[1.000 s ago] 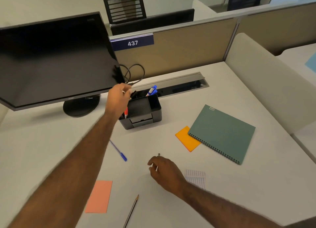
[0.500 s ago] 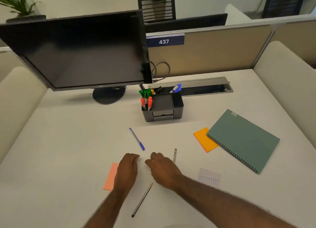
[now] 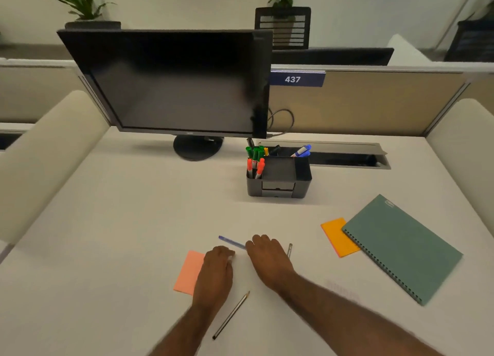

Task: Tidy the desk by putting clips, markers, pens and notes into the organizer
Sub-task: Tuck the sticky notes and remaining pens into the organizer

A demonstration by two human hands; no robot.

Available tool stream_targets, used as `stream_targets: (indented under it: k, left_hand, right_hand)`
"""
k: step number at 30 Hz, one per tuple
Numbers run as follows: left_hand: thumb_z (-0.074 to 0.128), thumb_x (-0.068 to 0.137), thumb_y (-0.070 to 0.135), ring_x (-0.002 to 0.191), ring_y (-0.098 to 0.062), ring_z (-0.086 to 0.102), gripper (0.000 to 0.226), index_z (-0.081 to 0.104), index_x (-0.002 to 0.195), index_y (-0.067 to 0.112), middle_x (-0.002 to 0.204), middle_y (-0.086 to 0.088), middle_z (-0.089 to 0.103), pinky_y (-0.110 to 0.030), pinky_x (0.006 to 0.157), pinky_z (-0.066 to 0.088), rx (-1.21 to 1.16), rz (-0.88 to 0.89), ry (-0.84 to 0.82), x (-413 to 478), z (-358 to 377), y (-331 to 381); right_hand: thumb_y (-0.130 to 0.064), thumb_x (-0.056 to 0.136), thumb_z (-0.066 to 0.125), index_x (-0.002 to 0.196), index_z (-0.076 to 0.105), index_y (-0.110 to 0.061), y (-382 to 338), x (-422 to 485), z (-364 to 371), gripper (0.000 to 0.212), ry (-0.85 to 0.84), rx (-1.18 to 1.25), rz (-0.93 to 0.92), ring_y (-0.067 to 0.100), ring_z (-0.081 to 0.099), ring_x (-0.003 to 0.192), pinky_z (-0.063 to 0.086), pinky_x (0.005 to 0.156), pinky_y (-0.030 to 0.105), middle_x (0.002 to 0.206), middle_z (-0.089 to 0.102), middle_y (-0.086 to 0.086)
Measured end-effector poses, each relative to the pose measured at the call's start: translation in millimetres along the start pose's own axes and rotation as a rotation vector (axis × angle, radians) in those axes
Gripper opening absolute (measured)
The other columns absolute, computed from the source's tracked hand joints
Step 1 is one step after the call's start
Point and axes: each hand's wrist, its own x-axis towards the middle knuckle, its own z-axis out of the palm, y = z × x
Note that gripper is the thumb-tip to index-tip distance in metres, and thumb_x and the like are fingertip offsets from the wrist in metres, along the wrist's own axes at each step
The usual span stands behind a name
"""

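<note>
- The surface (image 3: pixel 133 222) is seen from above, pale and wide, with a dark monitor (image 3: pixel 173 83) set toward its far edge.
- A green spiral notebook (image 3: pixel 401 248) is laid toward the right edge, its near-left corner overlapping an orange note (image 3: pixel 335 236).
- The organizer (image 3: pixel 279 180) is placed near the far edge, right of the monitor's stand. Its left compartments are filled with upright green and orange markers (image 3: pixel 255 159); a blue-capped marker (image 3: pixel 302 150) is leaned at its back right. The middle compartment appears empty, and a small drawer is set in its front.
- A salmon note (image 3: pixel 188 271) is laid near the middle of the near half, partly covered by the left hand (image 3: pixel 216 272).
- The left hand is held knuckles-up with the fingers curled down onto the surface; whether anything is pinched under them cannot be told.
- The right hand (image 3: pixel 267 259) is spread flat, fingers only loosely bent, and nothing is seen gripped in it.
- The blue pen (image 3: pixel 231 242) is the likely next pick: it is laid just beyond and between both hands, its long axis running from far-left to near-right, its near end reaching the right hand's fingertips. The right hand is judged nearer.
- A pencil (image 3: pixel 231 315) is laid toward the near edge, beside the left wrist, pointing diagonally away.
- A small grey pen (image 3: pixel 289 250) is laid just right of the right hand.
</note>
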Motion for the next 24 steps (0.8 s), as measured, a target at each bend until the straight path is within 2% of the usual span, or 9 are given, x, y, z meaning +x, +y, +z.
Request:
stream_targets:
  k: [2,5,8,10,13,15,18,21,24]
  left_hand:
    - [0.055,0.093,0.006,0.126,-0.029,0.053,0.033,0.063,0.125,0.008,0.135,-0.01,0.058,-0.04,0.109,0.041,0.101,0.062,-0.022,-4,9,3]
    - [0.039,0.1,0.028,0.145,-0.027,0.034,0.045,0.051,0.14,0.013,0.155,-0.008,0.038,-0.037,0.12,0.021,0.173,0.105,-0.031,-6,20,4]
    - [0.02,0.101,0.048,0.153,-0.019,0.003,0.06,0.027,0.155,0.022,0.165,0.001,0.009,-0.037,0.123,0.003,0.244,0.135,-0.104,-1,29,-1]
    - [0.022,0.102,0.053,0.153,-0.017,-0.004,0.062,0.018,0.157,0.025,0.166,0.004,0.002,-0.039,0.123,0.002,0.289,0.152,-0.124,3,33,-4]
    - [0.022,0.102,0.056,0.153,-0.017,-0.005,0.064,0.015,0.158,0.026,0.167,0.004,0.0,-0.042,0.122,0.004,0.325,0.139,-0.155,7,34,-4]
    - [0.021,0.102,0.056,0.153,-0.017,-0.006,0.064,0.013,0.158,0.026,0.167,0.004,-0.001,-0.042,0.122,0.004,0.343,0.132,-0.166,8,34,-4]
    - [0.018,0.102,0.057,0.153,-0.016,-0.009,0.064,0.012,0.158,0.026,0.166,0.005,-0.005,-0.042,0.122,0.003,0.358,0.127,-0.186,7,32,-4]
    - [0.016,0.102,0.058,0.152,-0.016,-0.012,0.065,0.01,0.158,0.027,0.166,0.005,-0.007,-0.041,0.122,0.001,0.364,0.121,-0.198,8,31,-3]
    - [0.014,0.102,0.057,0.152,-0.016,-0.015,0.064,0.005,0.158,0.028,0.166,0.006,-0.011,-0.041,0.122,0.0,0.358,0.121,-0.198,8,30,-1]
  right_hand:
    - [-0.004,0.076,0.067,0.094,0.059,-0.017,7,-5,1,0.024,0.009,0.113,0.076,0.023,0.056,0.074,0.034,0.056,0.032,0.088,0.058,0.005]
    - [-0.009,0.091,0.051,0.099,0.053,-0.019,21,4,-14,0.013,0.06,0.321,0.235,0.02,0.052,0.084,0.047,0.067,0.035,0.102,0.053,0.003]
    - [-0.012,0.089,0.061,0.087,0.056,-0.023,44,20,-61,0.012,0.227,0.523,0.307,0.013,0.051,0.074,0.05,0.067,0.021,0.094,0.051,-0.004]
    - [-0.008,0.084,0.066,0.082,0.059,-0.022,67,33,-101,0.016,0.38,0.625,0.313,0.008,0.05,0.073,0.042,0.061,0.012,0.09,0.05,-0.005]
    - [-0.005,0.082,0.068,0.082,0.065,-0.014,106,61,-157,0.009,0.584,0.646,0.35,0.007,0.047,0.071,0.035,0.059,0.009,0.086,0.05,-0.003]
    - [-0.006,0.084,0.067,0.081,0.063,-0.016,130,86,-180,0.011,0.647,0.616,0.433,0.005,0.048,0.07,0.033,0.06,0.009,0.089,0.052,-0.002]
    - [-0.004,0.085,0.063,0.078,0.059,-0.02,156,125,-194,0.018,0.634,0.564,0.512,0.006,0.049,0.072,0.035,0.062,0.011,0.094,0.055,0.001]
    - [0.0,0.082,0.06,0.075,0.063,-0.014,169,157,-193,0.016,0.566,0.501,0.528,0.01,0.054,0.074,0.048,0.066,0.027,0.088,0.061,0.002]
    - [0.0,0.082,0.062,0.076,0.065,-0.014,175,179,-182,0.015,0.482,0.509,0.545,0.01,0.055,0.072,0.052,0.069,0.032,0.084,0.064,0.0]
